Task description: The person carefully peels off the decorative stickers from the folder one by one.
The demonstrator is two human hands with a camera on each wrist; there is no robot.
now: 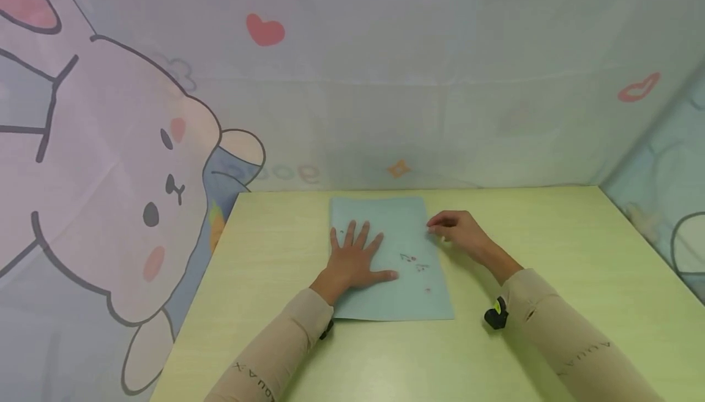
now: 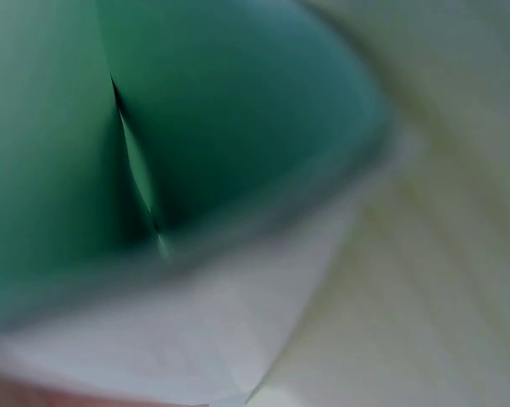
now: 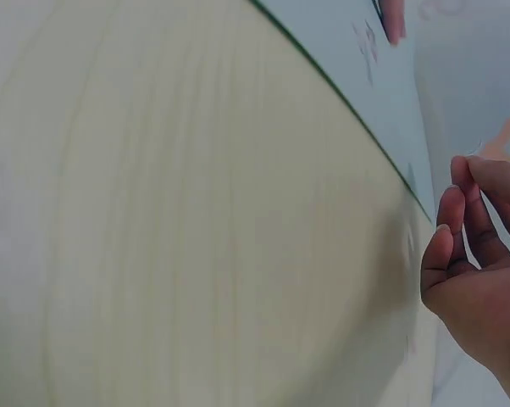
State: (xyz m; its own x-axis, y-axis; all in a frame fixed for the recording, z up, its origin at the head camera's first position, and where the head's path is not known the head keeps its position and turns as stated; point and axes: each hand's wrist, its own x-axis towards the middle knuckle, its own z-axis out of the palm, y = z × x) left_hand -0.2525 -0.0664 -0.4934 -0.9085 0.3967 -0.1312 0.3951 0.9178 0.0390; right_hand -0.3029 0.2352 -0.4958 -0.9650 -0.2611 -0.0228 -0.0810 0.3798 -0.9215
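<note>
A pale blue-green booklet [image 1: 385, 212] lies on the table, with small printed music notes and red dots on its cover. My left hand [image 1: 355, 264] rests flat on its left half, fingers spread and thumb pointing right. Close to the booklet's right edge is my right hand [image 1: 459, 230], its thumb and forefinger tips brought together in the right wrist view, the other fingers curled; I cannot tell whether something thin is between them. The left wrist view is blurred and shows green surfaces [image 2: 255, 110] close up, with a dark slit between them.
The light wood-grain table [image 1: 523, 353] extends on both sides of the booklet. Behind it hangs a pale cloth [image 1: 496, 84] with hearts and a cartoon rabbit [image 1: 110, 188]. A small black device [image 1: 497, 314] sits at the right cuff.
</note>
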